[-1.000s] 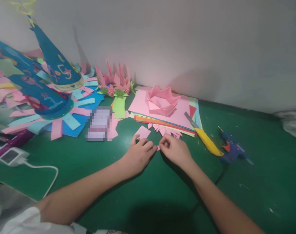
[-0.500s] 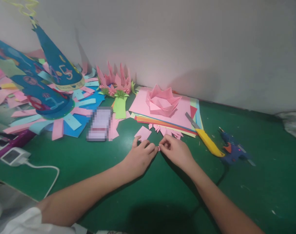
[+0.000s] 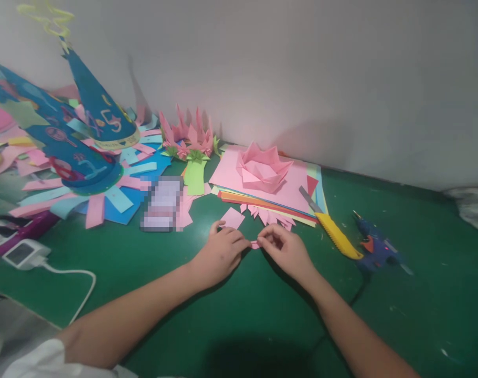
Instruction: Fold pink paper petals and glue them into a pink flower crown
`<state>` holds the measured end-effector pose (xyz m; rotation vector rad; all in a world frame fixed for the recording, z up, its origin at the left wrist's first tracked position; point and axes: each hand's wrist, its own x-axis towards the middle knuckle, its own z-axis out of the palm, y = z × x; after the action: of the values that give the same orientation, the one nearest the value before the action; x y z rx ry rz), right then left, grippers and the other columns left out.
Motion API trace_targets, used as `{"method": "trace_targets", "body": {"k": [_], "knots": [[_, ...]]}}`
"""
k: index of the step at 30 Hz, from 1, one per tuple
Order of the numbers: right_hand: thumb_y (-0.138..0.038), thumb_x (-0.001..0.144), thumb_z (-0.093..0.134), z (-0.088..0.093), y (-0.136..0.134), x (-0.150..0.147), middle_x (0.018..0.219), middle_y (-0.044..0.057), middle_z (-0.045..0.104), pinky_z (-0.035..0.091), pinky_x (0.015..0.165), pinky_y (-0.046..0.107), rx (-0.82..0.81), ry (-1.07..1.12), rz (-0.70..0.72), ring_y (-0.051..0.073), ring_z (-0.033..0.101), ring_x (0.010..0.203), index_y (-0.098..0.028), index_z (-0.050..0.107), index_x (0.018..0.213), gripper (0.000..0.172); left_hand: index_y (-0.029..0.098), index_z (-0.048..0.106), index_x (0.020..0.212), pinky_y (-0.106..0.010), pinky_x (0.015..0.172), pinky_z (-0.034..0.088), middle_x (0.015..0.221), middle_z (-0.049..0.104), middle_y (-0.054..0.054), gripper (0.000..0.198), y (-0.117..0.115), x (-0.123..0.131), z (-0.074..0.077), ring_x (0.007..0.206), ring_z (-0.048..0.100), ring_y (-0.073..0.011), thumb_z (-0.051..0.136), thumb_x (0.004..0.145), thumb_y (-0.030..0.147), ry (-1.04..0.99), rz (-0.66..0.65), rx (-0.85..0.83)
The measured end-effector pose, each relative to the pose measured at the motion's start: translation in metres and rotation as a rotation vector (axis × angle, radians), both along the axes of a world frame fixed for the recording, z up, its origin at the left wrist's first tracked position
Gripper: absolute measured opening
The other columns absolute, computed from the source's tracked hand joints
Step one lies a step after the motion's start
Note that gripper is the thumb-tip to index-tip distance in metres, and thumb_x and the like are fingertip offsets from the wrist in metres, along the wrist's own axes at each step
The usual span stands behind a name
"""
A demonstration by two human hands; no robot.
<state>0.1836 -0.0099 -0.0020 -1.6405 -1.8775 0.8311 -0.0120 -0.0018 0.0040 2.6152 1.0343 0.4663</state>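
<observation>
A small folded piece of pink paper (image 3: 255,244) is pinched between my two hands, low over the green table. My left hand (image 3: 219,254) grips its left end with the fingertips. At the right end, the thumb and forefinger of my right hand (image 3: 286,251) are closed on it. Just beyond my left hand lies a flat pink paper rectangle (image 3: 232,218). Several pointed pink paper pieces (image 3: 271,216) lie in a row beyond my right hand. Behind them, a pink paper flower (image 3: 263,168) sits on a stack of coloured paper (image 3: 223,168).
A yellow utility knife (image 3: 338,234) leans with its blade on the paper stack, and a blue glue gun (image 3: 378,247) lies right of it. On the left are a blurred-out phone (image 3: 162,203), blue paper cones (image 3: 101,113), a pink paper crown (image 3: 188,135) and a white charger with cable (image 3: 26,254).
My hands have moved slightly apart, so more of the small pink paper shows between the fingertips. The whole view has shifted a little.
</observation>
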Motion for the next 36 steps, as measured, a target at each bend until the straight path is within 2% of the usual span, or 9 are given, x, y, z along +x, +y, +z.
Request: {"method": "trace_targets", "body": {"k": [5,14,18,24,29,36], "knots": [[-0.028,0.084,0.050,0.005,-0.004,-0.002,0.070,0.001,0.061,0.037,0.058,0.024,0.130,-0.137,0.250,0.014,0.053,0.064,-0.021,0.063,0.082,0.015,0.024,0.064,0.093,-0.042,0.097,0.021,0.089,0.064,0.000,0.021,0.004,0.000,-0.005,0.086,0.055,-0.0139,0.045,0.088,0.018,-0.048,0.011,0.009],[-0.028,0.091,0.041,0.004,-0.004,0.001,0.083,0.005,0.065,0.041,0.067,0.027,0.238,-0.246,0.350,0.016,0.058,0.078,-0.020,0.063,0.089,0.023,0.022,0.062,0.090,-0.039,0.095,0.021,0.081,0.065,0.001,0.017,0.007,0.000,-0.009,0.080,0.055,-0.0116,0.045,0.090,0.022,-0.087,0.018,0.085],[-0.025,0.090,0.042,0.003,-0.004,-0.003,0.079,0.005,0.062,0.038,0.064,0.026,0.264,-0.316,0.327,0.016,0.055,0.074,-0.019,0.061,0.084,0.021,0.022,0.064,0.086,-0.038,0.089,0.023,0.078,0.063,0.001,0.020,0.008,0.003,-0.010,0.078,0.053,-0.0122,0.044,0.091,0.026,-0.082,0.070,0.120],[-0.022,0.082,0.048,0.006,-0.004,-0.011,0.074,0.002,0.058,0.034,0.057,0.024,0.149,-0.295,0.205,0.014,0.052,0.067,-0.020,0.058,0.076,0.012,0.020,0.064,0.079,-0.037,0.080,0.024,0.082,0.059,-0.001,0.021,0.010,0.007,-0.009,0.083,0.049,-0.0146,0.046,0.089,0.028,-0.025,0.092,0.132],[-0.023,0.078,0.049,0.008,-0.003,-0.015,0.067,0.000,0.055,0.029,0.052,0.023,0.083,-0.308,0.116,0.012,0.048,0.058,-0.021,0.058,0.072,0.011,0.021,0.064,0.079,-0.036,0.077,0.025,0.081,0.059,0.000,0.011,0.012,0.011,-0.007,0.085,0.049,-0.0152,0.055,0.082,0.026,-0.075,0.148,-0.011],[-0.024,0.078,0.050,0.011,-0.001,-0.014,0.063,-0.001,0.054,0.028,0.051,0.023,-0.007,-0.286,0.090,0.013,0.048,0.058,-0.021,0.059,0.073,0.011,0.022,0.066,0.076,-0.035,0.075,0.025,0.081,0.060,0.001,0.010,0.014,0.013,-0.004,0.087,0.048,-0.0164,0.058,0.080,0.027,-0.105,0.222,-0.129]]}}
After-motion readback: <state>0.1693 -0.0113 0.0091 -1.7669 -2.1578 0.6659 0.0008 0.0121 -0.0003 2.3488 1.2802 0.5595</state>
